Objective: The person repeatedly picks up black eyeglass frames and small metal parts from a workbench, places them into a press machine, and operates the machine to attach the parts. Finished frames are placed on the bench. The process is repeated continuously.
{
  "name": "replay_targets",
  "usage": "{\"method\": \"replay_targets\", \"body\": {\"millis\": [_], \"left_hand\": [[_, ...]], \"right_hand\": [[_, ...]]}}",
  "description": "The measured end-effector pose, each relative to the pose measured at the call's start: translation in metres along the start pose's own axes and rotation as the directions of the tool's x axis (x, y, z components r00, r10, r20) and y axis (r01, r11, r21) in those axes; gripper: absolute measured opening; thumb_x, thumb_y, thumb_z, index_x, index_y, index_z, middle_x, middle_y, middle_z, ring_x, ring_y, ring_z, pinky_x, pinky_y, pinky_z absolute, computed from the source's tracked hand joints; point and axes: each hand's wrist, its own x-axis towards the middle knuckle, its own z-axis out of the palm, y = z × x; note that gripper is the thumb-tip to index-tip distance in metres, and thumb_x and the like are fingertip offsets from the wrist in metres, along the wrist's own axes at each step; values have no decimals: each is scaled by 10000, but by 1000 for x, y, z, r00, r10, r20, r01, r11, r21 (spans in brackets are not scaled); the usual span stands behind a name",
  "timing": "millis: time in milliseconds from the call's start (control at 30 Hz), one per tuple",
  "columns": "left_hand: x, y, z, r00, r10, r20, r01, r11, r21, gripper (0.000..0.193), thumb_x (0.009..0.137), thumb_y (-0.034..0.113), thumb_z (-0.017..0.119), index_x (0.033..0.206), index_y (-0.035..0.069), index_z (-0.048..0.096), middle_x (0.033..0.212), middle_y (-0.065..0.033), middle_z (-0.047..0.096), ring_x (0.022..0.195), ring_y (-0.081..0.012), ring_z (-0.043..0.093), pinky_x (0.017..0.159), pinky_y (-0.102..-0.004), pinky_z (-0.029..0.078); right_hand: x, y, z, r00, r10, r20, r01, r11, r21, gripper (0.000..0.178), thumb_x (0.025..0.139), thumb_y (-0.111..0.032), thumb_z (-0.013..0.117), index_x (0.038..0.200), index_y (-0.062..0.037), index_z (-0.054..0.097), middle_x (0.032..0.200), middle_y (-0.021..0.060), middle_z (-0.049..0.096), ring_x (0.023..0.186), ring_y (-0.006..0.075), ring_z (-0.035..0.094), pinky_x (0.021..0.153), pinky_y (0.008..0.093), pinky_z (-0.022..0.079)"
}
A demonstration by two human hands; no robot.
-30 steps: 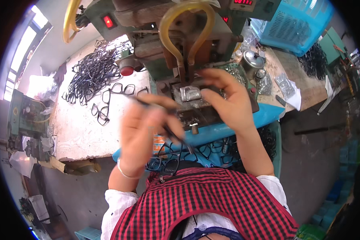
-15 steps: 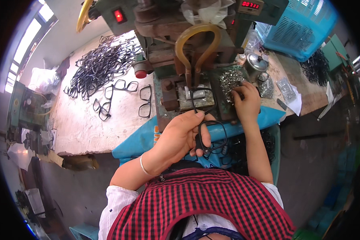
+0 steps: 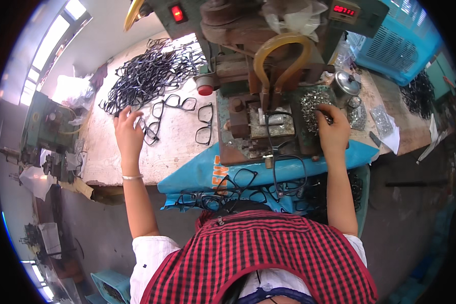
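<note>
Glasses frame (image 3: 275, 152) is hanging over the front edge of the machine (image 3: 233, 81). Right hand (image 3: 334, 130) is resting bent fingers at metal bits (image 3: 311, 104) on the machine's right; whether it is pinching one, I cannot tell. Left hand (image 3: 128, 134) is holding its fingers spread over the table (image 3: 147, 164) left of the machine, near loose frames (image 3: 160, 119)

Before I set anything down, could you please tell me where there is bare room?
The pale wooden tabletop has a bare front patch between the left hand and the blue plastic sheet, nearer than the loose black eyeglass frame. It is crowded at the tangled pile of black frames and the silvery heap of small metal parts.
</note>
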Motion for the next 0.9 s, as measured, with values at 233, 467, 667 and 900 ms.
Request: {"method": "replay_targets", "body": {"millis": [233, 467, 667, 900], "left_hand": [[-49, -56, 87, 993, -117, 23, 119, 983, -139, 221, 844, 59, 724, 1046, 117, 791, 1438, -103, 618, 1190, -321, 624, 1045, -405, 487], [-8, 25, 40, 881, -454, -133, 195, 605, -772, 146, 1036, 139, 641, 1011, 0, 677, 882, -13, 684, 767, -75, 606, 690, -244, 504], [-12, 112, 40, 868, -393, 304, 335, 12, -942, 93, 1029, 70, 616, 999, 26, 540, 892, -75, 670, 766, -149, 689, 696, -267, 579], [-3, 173, -30, 944, -322, 77, 35, -134, -990, 69, 1029, 33, 594, 1070, 25, 539, 999, -124, 673, 890, -215, 694, 813, -394, 604]], "right_hand": [[-20, 12, -22, 993, 112, -44, -111, 994, 18, 134, 835, -42, 746, 968, -32, 753, 939, 87, 730, 899, 237, 687, 813, 331, 523], [-6, -68, -42, 965, 103, 241, -198, 888, 414, 171, 840, -13, 746, 1009, -6, 723, 934, 45, 712, 887, 127, 660, 819, 266, 500], [20, -100, 11, 909, 68, 411, -291, 811, 509, 442, 790, -21, 770, 1195, 34, 602, 927, 74, 704, 900, 146, 672, 840, 284, 501], [17, -101, 16, 893, 80, 443, -361, 716, 597, 540, 792, 14, 773, 1273, 67, 534, 930, 79, 700, 902, 125, 656, 793, 256, 504]]}}
